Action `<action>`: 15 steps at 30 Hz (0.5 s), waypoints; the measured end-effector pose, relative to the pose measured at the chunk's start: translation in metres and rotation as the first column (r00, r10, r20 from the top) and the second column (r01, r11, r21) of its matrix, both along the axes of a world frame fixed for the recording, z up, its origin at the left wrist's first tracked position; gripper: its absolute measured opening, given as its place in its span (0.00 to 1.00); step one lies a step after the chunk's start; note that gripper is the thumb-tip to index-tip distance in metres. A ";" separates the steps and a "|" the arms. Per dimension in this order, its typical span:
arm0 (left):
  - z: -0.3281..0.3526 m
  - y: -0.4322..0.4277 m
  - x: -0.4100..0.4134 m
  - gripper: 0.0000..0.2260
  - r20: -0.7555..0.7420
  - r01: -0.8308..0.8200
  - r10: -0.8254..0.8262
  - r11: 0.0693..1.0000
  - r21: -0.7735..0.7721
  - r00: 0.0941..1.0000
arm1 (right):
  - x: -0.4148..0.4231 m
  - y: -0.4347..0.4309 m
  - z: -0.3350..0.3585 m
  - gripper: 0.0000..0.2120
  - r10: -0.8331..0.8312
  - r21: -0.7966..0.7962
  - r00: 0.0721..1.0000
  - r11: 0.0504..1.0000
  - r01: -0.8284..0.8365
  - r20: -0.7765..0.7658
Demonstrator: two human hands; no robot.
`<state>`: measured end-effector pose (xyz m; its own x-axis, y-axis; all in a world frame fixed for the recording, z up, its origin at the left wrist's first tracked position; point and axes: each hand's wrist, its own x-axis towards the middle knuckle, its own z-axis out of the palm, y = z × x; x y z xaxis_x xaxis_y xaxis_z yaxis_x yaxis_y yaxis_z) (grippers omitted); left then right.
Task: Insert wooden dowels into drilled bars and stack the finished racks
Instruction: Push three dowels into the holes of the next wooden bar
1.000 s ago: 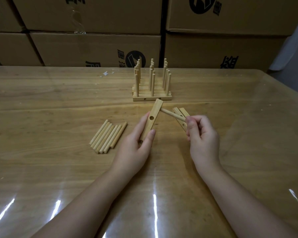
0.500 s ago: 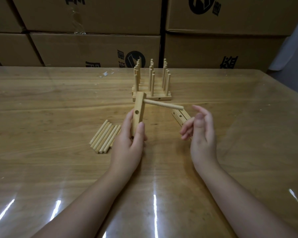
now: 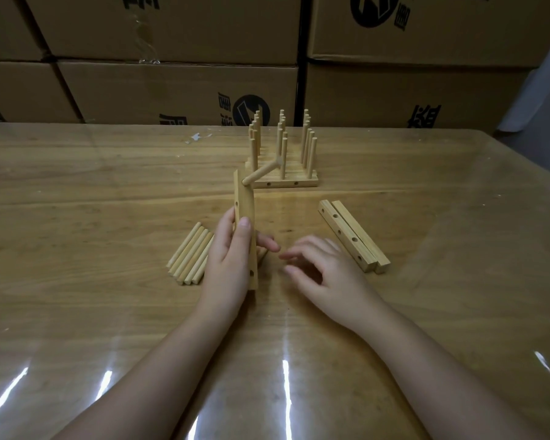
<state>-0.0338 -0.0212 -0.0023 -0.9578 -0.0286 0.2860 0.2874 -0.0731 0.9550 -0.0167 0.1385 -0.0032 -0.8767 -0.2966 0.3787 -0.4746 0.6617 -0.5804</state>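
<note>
My left hand (image 3: 227,265) grips a drilled wooden bar (image 3: 245,217) and holds it upright. One dowel (image 3: 262,170) sticks out of the bar's top hole toward the back right. My right hand (image 3: 324,274) hovers just right of the bar, fingers loosely spread and holding nothing. Several loose dowels (image 3: 189,254) lie side by side on the table (image 3: 77,217), left of my left hand. Two more drilled bars (image 3: 353,235) lie together to the right. At the back stands a group of finished racks (image 3: 281,160) with upright dowels.
Stacked cardboard boxes (image 3: 172,87) form a wall behind the table's far edge. The tabletop has a glossy clear cover with light glare near the front. The table's right edge (image 3: 521,173) runs diagonally at the far right.
My right hand let go of the dowel, now seated in the bar's top hole, and moved down and left toward the loose dowels. My left hand turned the bar upright.
</note>
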 end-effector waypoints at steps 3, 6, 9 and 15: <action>0.001 0.003 0.001 0.13 0.064 0.062 -0.070 0.990 0.124 0.995 | -0.001 0.001 0.000 0.16 0.008 0.084 1.000 0.996 -0.009 0.015; 0.002 0.006 0.004 0.14 0.090 0.099 -0.116 0.980 0.172 0.989 | -0.002 0.000 -0.002 0.21 0.004 0.216 0.999 0.976 -0.013 0.038; 0.001 0.007 0.005 0.11 0.104 0.098 -0.119 0.978 0.187 0.987 | -0.003 -0.001 -0.003 0.21 -0.002 0.275 0.999 0.961 -0.012 0.051; -0.002 0.006 -0.001 0.12 0.113 -0.004 -0.014 0.987 0.163 0.993 | -0.002 -0.002 0.003 0.18 -0.033 0.235 0.999 0.972 0.026 0.026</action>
<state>-0.0343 -0.0155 -0.0039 -0.9840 -0.0610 0.1673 0.1770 -0.2309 0.9567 -0.0190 0.1363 -0.0007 -0.8961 -0.3481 0.2754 -0.4380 0.7942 -0.4212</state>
